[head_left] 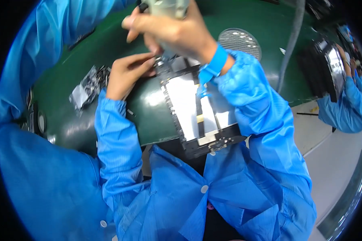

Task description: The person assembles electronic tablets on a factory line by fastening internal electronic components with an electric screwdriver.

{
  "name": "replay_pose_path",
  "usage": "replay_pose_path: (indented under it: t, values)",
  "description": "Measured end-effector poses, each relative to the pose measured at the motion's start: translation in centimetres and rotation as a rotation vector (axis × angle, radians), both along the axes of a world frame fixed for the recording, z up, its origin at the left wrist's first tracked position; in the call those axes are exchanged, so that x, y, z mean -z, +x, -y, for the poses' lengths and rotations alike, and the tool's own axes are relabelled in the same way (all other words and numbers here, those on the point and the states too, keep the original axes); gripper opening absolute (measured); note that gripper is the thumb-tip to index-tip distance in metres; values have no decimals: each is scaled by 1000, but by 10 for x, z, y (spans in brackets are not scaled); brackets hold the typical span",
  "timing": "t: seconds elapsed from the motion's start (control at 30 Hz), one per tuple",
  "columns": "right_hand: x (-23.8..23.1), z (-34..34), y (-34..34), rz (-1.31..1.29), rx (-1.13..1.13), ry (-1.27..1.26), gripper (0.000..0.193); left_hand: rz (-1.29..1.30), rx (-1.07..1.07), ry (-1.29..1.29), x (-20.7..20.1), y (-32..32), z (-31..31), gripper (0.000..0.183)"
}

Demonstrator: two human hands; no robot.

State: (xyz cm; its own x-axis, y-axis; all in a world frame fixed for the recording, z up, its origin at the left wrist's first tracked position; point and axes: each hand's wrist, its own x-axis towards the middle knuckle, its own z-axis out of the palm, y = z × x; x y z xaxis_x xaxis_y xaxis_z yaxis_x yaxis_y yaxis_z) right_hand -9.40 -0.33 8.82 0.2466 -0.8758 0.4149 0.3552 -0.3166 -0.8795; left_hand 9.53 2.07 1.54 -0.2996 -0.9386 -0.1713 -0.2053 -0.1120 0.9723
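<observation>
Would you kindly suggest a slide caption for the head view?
Right hand holds a pale handheld tool over the far end of an opened tablet-like device, left hand near its far left corner.

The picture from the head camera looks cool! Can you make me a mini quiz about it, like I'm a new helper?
1. Which hand holds the pale tool near the opened flat device?
2. What lies on the green table just left of the left hand?
A) a red cup
B) a crinkly plastic bag
C) a yellow ball
3. True or false: in the picture, the round tray is to the right of the left hand.

Key: 1. The right hand. 2. B. 3. True.
</observation>
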Motion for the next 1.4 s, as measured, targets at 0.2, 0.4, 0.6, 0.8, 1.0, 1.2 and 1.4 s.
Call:
replay_pose_path:
  t: [0.2,0.4,0.6,0.8,1.0,1.2,1.4]
  values:
    - [0,15,19,20,-75,40,22,-65,33,-23,3,1,1,25]
    - [7,20,27,-6,-87,34,20,-96,34,-32,6,3,1,27]
    - [16,22,26,-39,-92,-46,20,-132,41,-65,10,5,2,26]
    - [21,20,27,-48,-101,-54,22,-120,60,-80,13,5,4,28]
    - [22,18,28,-98,-89,-47,24,-79,39,-72,18,8,2,28]
    - [18,18,26,-92,-72,-66,24,-27,36,-103,16,7,6,28]
    - [21,19,30,-100,-80,-52,23,-17,36,-115,20,11,7,28]
